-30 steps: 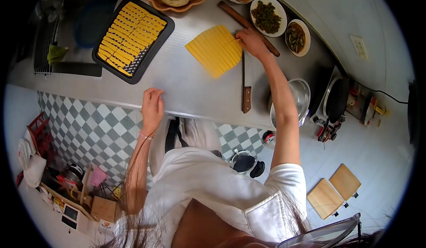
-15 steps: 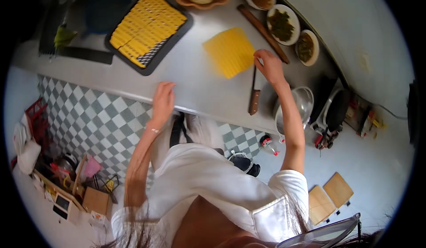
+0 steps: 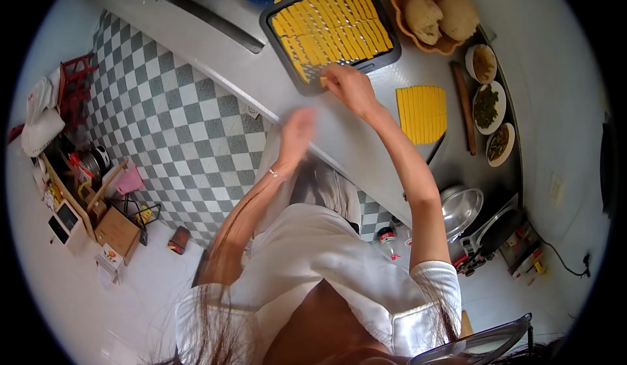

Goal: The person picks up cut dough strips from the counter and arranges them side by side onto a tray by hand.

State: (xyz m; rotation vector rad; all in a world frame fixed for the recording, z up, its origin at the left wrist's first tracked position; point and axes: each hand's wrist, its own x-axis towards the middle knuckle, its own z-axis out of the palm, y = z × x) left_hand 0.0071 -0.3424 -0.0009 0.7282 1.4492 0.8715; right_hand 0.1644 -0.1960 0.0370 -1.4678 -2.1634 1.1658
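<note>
My right hand (image 3: 349,87) is pinched closed at the near edge of a dark baking tray (image 3: 384,66). A bit of a yellow dough strip (image 3: 323,82) shows at its fingertips; most of it is hidden. Rows of similar yellow strips (image 3: 330,22) lie on the tray's perforated surface. My left hand (image 3: 298,133), smeared by motion, hovers by the counter's front edge, and its fingers cannot be made out. To the right of my right forearm lies a yellow dough sheet (image 3: 422,113) cut into strips. A knife (image 3: 436,148) is partly covered by that forearm.
A wooden rolling pin (image 3: 463,107) lies right of the sheet, beside small dishes of food (image 3: 490,108). Behind stands a basket (image 3: 400,9) with pale round buns (image 3: 441,19). A glass bowl (image 3: 462,211) sits near the counter's right end. The metal counter (image 3: 353,159) ends in front of me.
My right hand has gone from the cut sheet to the tray's near edge, carrying a dough strip. The left hand has shifted along the counter edge. The view has turned toward the left.
</note>
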